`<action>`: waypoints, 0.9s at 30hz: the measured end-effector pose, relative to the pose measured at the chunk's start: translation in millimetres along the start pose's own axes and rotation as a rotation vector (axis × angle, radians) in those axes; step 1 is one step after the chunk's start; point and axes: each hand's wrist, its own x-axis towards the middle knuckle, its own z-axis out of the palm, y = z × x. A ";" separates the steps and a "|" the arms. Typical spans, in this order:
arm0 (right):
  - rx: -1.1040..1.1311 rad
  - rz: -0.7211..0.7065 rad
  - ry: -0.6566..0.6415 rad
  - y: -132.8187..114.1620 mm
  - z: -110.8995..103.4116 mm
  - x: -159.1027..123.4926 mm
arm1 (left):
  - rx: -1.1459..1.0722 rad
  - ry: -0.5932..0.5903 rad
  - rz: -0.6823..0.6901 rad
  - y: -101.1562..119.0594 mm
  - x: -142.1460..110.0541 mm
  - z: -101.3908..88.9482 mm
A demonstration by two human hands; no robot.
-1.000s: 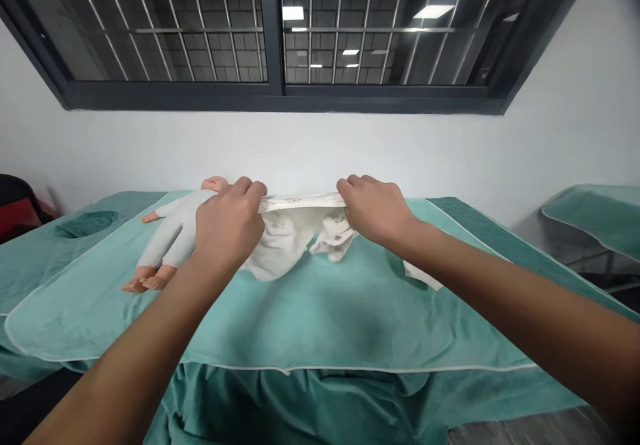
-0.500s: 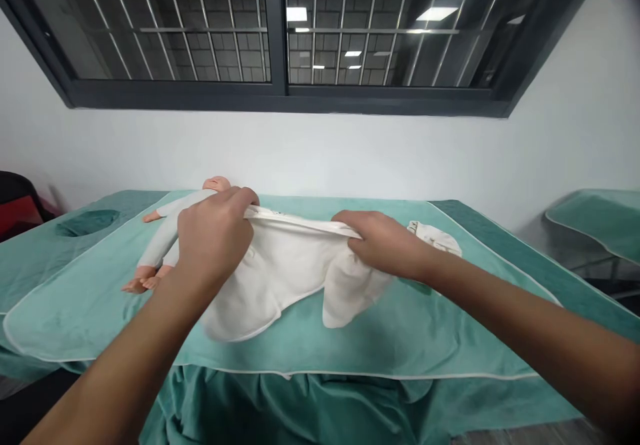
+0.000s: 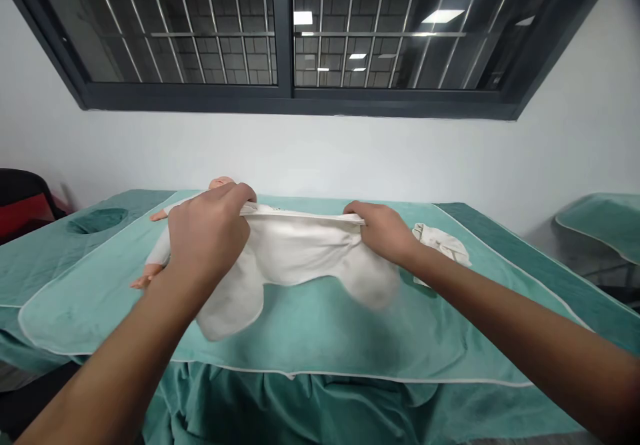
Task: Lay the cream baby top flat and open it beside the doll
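A small white baby garment [image 3: 295, 258] hangs stretched between my two hands above a teal towel [image 3: 320, 328]. My left hand [image 3: 207, 235] is closed on the garment's upper left edge. My right hand [image 3: 383, 232] pinches the upper right edge. The two legs of the garment dangle down, the right one blurred. Behind my left hand lies a baby doll [image 3: 165, 242] in a pale suit, its head [image 3: 220, 183] toward the wall and mostly hidden by my hand.
Another white cloth [image 3: 443, 242] lies crumpled on the towel to the right of my right hand. The towel covers a teal massage bed with a face hole [image 3: 97, 220] at the far left. A second teal bed [image 3: 600, 222] stands at right. A barred window fills the wall above.
The garment has gone from bunched up to spread out between my hands, its legs now hanging free. My hands have moved slightly apart, and the white cloth at right has come into view.
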 end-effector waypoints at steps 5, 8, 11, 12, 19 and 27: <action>-0.027 0.176 0.032 19.6 -10.6 -4.2 | 0.008 -0.289 -0.072 -27.8 -2.2 31.4; 0.007 0.191 0.009 12.7 -11.3 -11.5 | -0.062 -0.270 -0.125 -22.2 -7.0 38.2; -0.033 0.099 -0.026 -8.3 -2.4 -19.5 | -0.132 -0.181 -0.138 -3.6 -6.5 26.0; -0.057 0.054 -0.048 -17.3 2.7 -22.0 | -0.137 -0.147 -0.147 2.6 -4.8 19.7; -0.295 -0.153 -0.238 -57.8 37.1 -21.5 | -0.105 0.189 -0.072 8.2 3.4 -12.0; -0.128 0.020 -0.144 -14.5 0.4 2.3 | 0.002 0.168 -0.099 -9.7 1.1 -17.1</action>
